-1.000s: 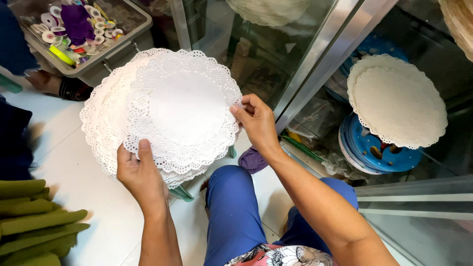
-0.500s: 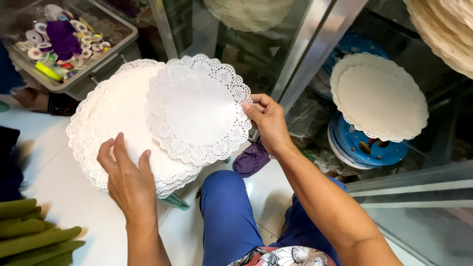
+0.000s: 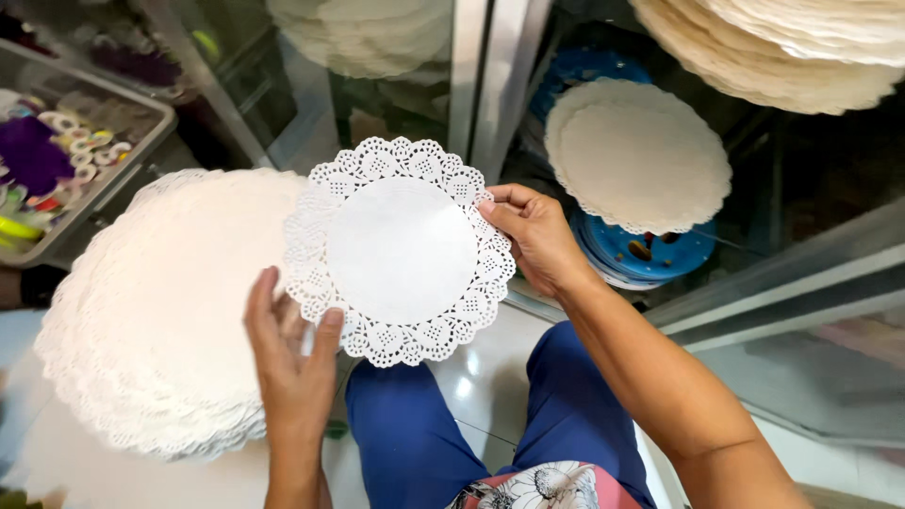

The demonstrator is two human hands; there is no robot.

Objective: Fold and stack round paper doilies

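I see right hand [image 3: 537,236] pinching one lace doily [image 3: 401,250] (three o'clock edge), left hand [image 3: 292,353] gripping doily stack [image 3: 160,311] at five.

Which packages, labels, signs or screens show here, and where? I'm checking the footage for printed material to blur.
No labels, signs or screens show.
Storage bin: upper left, grey rectangular tray holding small round purple, white and yellow pieces.
Blue round holder: right of centre behind glass, under a cream doily.
Single doily: white, round, lacy, pinched by the right hand, with the left hand at its lower edge.
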